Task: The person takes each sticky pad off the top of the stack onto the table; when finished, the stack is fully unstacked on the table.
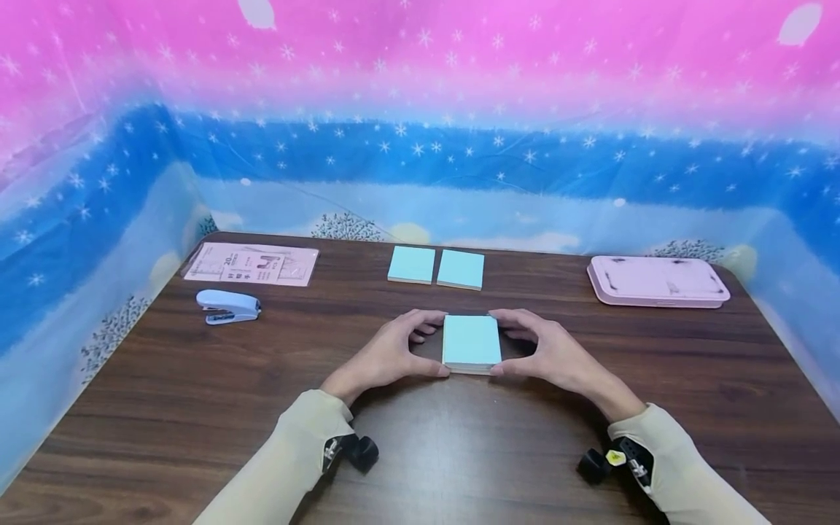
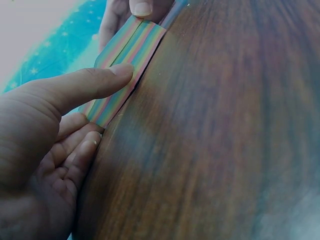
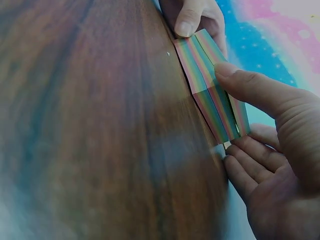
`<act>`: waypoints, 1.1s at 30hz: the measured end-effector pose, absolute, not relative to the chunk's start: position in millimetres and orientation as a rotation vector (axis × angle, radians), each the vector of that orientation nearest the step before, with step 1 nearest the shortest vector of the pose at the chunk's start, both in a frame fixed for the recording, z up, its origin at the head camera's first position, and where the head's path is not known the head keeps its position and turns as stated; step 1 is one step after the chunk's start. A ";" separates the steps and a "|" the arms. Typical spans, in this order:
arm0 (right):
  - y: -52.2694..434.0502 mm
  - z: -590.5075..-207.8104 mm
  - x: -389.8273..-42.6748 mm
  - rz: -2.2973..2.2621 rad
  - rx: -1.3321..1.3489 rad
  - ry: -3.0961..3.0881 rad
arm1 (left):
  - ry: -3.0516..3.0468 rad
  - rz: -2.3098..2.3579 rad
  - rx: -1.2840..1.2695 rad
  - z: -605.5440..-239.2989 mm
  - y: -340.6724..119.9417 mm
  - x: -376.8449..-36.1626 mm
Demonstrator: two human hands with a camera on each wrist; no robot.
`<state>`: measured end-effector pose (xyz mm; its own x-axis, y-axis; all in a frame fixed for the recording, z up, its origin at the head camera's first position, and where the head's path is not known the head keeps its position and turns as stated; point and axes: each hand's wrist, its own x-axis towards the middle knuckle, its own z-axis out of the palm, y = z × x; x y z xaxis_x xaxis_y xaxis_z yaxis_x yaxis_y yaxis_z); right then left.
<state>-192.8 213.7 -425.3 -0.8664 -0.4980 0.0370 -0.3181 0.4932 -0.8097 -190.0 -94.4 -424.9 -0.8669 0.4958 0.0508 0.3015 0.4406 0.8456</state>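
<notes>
Both hands frame a square pad of pale blue paper [image 1: 472, 343] at mid-counter [image 1: 164, 408]: left hand [image 1: 387, 354] and right hand [image 1: 551, 354] each pinch a side, thumbs on its rainbow-striped edge. Squaring looks underway; two matching flat pads [image 1: 436, 266] lie beyond, untouched, on smooth dark woodgrain.

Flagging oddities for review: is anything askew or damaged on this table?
Only the paper stack held between the left hand and right hand: the right wrist view shows its rainbow-striped side stepped, layers misaligned. No damage shows.
</notes>
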 end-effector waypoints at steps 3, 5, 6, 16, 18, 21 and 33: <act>215.1 -423.4 -193.0 -1.304 -0.693 2.539 | 2.479 1.399 0.704 -424.5 -94.0 -189.9; 215.8 -422.0 -193.1 -1.300 -0.691 2.543 | 2.476 1.402 0.706 -424.3 -93.9 -189.3; 216.0 -421.3 -193.1 -1.297 -0.690 2.546 | 2.475 1.404 0.705 -424.2 -94.1 -189.0; 219.5 -417.4 -195.2 -1.306 -0.686 2.544 | 2.473 1.407 0.717 -425.1 -94.3 -189.8; 220.0 -416.8 -195.3 -1.311 -0.690 2.540 | 2.471 1.412 0.715 -424.7 -94.0 -190.0; 220.5 -415.1 -195.0 -1.312 -0.694 2.538 | 2.476 1.412 0.714 -424.3 -93.8 -190.3; 222.9 -406.7 -192.6 -1.241 -0.694 2.627 | 2.483 1.395 0.703 -423.4 -93.7 -189.8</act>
